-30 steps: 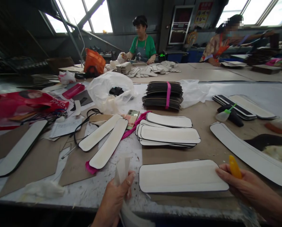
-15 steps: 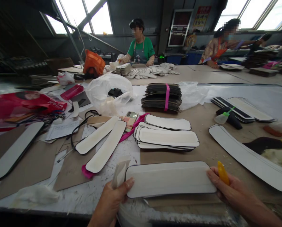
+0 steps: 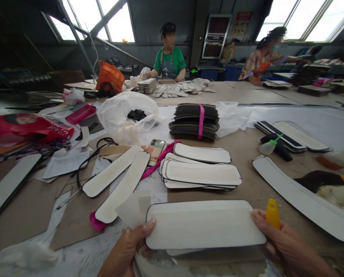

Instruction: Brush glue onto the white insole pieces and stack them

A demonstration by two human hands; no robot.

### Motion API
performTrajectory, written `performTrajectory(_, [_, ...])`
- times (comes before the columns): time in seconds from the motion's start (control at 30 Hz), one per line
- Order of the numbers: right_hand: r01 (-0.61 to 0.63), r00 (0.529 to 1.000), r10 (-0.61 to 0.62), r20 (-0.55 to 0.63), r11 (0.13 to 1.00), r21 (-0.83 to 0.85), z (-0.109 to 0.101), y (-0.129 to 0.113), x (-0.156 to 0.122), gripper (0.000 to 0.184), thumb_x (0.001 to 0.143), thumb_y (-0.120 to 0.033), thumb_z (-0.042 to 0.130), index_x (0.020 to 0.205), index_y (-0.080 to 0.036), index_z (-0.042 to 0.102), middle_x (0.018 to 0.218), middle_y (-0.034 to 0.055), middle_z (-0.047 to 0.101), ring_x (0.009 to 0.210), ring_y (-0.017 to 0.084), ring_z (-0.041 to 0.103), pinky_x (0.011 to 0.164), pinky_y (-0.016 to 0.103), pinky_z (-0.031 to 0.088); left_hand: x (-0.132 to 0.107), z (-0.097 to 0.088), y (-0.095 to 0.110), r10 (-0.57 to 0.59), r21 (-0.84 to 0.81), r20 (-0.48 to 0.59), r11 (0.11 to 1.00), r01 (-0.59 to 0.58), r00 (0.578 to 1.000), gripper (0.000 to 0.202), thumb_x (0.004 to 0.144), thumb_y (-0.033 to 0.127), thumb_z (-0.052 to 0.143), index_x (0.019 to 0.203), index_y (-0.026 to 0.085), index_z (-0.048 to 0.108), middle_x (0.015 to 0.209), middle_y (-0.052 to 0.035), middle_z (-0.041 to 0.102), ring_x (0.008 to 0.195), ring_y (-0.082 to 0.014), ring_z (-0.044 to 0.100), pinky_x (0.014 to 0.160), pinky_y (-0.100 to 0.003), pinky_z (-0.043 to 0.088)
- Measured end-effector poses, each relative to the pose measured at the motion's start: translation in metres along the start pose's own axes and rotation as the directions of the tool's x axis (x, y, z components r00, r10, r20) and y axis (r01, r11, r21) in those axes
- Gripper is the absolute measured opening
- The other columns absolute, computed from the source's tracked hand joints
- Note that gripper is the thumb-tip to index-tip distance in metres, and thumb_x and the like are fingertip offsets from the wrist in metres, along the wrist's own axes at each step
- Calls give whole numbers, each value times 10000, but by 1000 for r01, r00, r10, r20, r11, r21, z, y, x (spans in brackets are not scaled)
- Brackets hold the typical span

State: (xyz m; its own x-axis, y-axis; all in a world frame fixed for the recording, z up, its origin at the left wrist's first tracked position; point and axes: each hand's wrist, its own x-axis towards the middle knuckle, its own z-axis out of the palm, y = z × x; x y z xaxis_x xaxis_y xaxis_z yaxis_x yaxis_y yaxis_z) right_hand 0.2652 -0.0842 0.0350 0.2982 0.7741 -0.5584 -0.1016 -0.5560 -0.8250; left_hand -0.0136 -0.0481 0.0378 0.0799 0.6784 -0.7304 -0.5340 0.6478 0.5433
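Note:
A long white panel (image 3: pixel 205 225) with rounded corners and a dark edge is stretched level between my two hands. My left hand (image 3: pixel 128 246) pinches its left end, thumb on top. A limp whitish strip (image 3: pixel 134 207) sticks up beside that thumb and hangs below, its material unclear. At the right end, my right hand (image 3: pixel 287 238) grips the panel's corner. A yellow handle (image 3: pixel 273 214) of some tool is tucked in the same hand, its working end hidden. Part of another pale piece (image 3: pixel 186 252) shows under the panel. Just beyond lies a stack of similar white panels (image 3: pixel 202 173).
A dark bundle (image 3: pixel 193 121) tied with pink band stands behind the stack. Two loose panels (image 3: pixel 122 184) lie left, a curved panel (image 3: pixel 299 200) right. A phone (image 3: pixel 156 152), plastic bag (image 3: pixel 126 115) and green-tipped bottle (image 3: pixel 268 147) are around. Two co-workers stand across the tables.
The panel has come slightly closer and left, still held at both ends. The whitish strip at my left hand now spreads further left. The whole view has shifted a little.

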Motion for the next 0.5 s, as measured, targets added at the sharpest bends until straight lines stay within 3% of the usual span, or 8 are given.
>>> performTrajectory(0.1, [-35, 995, 22, 94, 990, 140, -1, -9, 8, 478, 634, -614, 640, 603, -202, 399, 441, -96, 246, 421, 54, 193, 400, 178, 212, 7, 6, 10, -92, -45, 62, 994, 95, 994, 252, 529, 175, 806, 648, 120, 590, 419, 49, 517, 347, -61, 458, 360, -158, 389])
performTrajectory(0.2, [24, 996, -35, 83, 990, 137, 0, -25, 23, 486, 621, -609, 644, 611, -212, 365, 454, -102, 248, 419, 53, 193, 397, 181, 203, 19, 21, 27, 28, 66, 36, 997, -30, 999, 319, 526, 159, 804, 771, 134, 600, 579, 15, 606, 462, -92, 536, 413, -177, 436])
performTrajectory(0.27, [107, 994, -107, 34, 994, 4, 0, -38, 38, 457, 678, -622, 571, 627, -218, 362, 457, -96, 289, 410, 59, 231, 400, 188, 211, 30, 36, 41, 158, 186, 63, 968, -168, 985, 332, 549, 194, 797, 808, 146, 594, 623, 22, 601, 459, -69, 498, 399, -159, 394])
performTrajectory(0.33, [197, 975, -216, -51, 950, -243, -3, -50, 56, 422, 762, -611, 452, 624, -220, 374, 452, -80, 348, 396, 72, 293, 407, 201, 248, 44, 50, 54, 244, 313, 157, 906, -283, 957, 258, 600, 279, 768, 682, 129, 575, 493, 59, 498, 389, -30, 379, 368, -135, 307])
performTrajectory(0.4, [228, 939, -317, -131, 862, -454, -11, -58, 73, 395, 799, -568, 409, 625, -214, 431, 471, -50, 440, 405, 94, 377, 436, 229, 308, 58, 61, 62, 269, 440, 174, 839, -319, 947, 367, 605, 353, 750, 485, 129, 485, 385, 62, 409, 371, -31, 336, 361, -144, 271])
performTrajectory(0.5, [208, 893, -391, -222, 797, -567, -25, -60, 85, 337, 778, -504, 475, 633, -203, 516, 503, -14, 523, 444, 132, 454, 488, 269, 346, 71, 65, 64, 314, 472, 152, 810, -348, 937, 377, 572, 386, 752, 494, 140, 478, 389, 80, 380, 382, -37, 310, 366, -151, 249])
